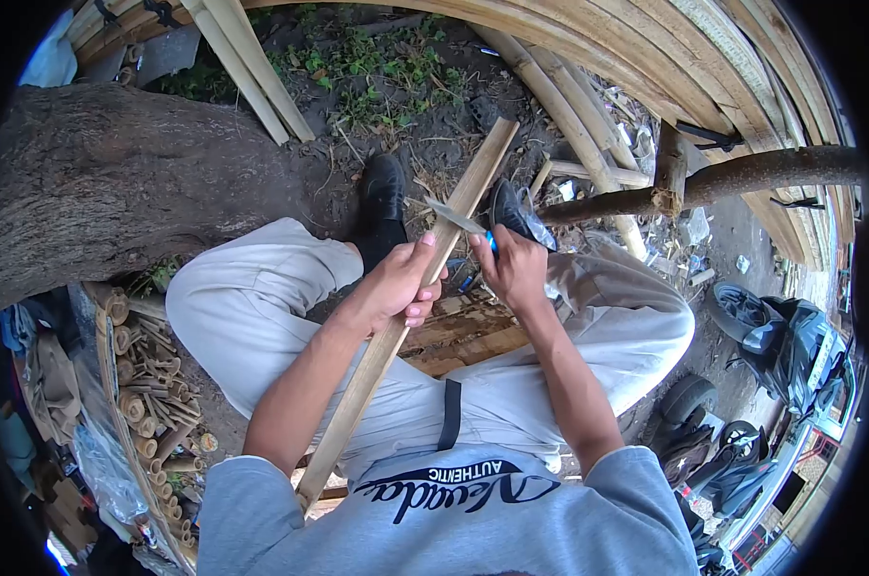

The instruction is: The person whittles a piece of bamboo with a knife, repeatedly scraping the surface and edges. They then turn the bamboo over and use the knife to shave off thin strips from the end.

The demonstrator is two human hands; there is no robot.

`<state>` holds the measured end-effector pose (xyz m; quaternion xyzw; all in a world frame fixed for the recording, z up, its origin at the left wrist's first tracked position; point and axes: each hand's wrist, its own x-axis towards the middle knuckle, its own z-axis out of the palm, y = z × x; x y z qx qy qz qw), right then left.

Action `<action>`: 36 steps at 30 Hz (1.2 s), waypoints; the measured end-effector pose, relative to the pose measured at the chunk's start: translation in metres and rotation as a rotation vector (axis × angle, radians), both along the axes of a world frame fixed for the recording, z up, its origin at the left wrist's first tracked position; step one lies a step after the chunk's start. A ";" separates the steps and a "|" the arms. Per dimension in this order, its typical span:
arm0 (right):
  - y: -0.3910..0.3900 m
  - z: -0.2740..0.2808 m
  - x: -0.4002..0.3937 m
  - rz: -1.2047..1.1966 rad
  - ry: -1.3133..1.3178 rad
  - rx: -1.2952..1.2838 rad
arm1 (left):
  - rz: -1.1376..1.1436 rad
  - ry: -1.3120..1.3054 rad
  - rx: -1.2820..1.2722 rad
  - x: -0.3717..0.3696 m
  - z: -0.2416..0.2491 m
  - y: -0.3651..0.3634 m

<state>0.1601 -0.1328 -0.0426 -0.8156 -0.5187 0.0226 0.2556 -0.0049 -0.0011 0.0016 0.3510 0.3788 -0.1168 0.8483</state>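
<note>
A long split bamboo strip [367, 370] runs slantwise from my lap up between my shoes. My left hand [402, 285] is wrapped round its middle, thumb on top. My right hand [514, 273] is closed on the blue handle of a knife [456, 216]. The knife's blade lies across the strip, just beyond my left hand, its tip past the strip's left edge. How deep the blade sits in the strip cannot be made out.
A thick tree trunk [137, 182] lies at the left, with stacked bamboo pieces [151, 413] below it. Bamboo poles [559, 106] and a branch [741, 176] are at the upper right. Motorbikes [789, 355] stand at the right.
</note>
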 end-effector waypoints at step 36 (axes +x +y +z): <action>0.016 -0.035 0.058 -0.301 -0.072 -0.073 | -0.031 -0.001 0.008 0.002 0.000 -0.008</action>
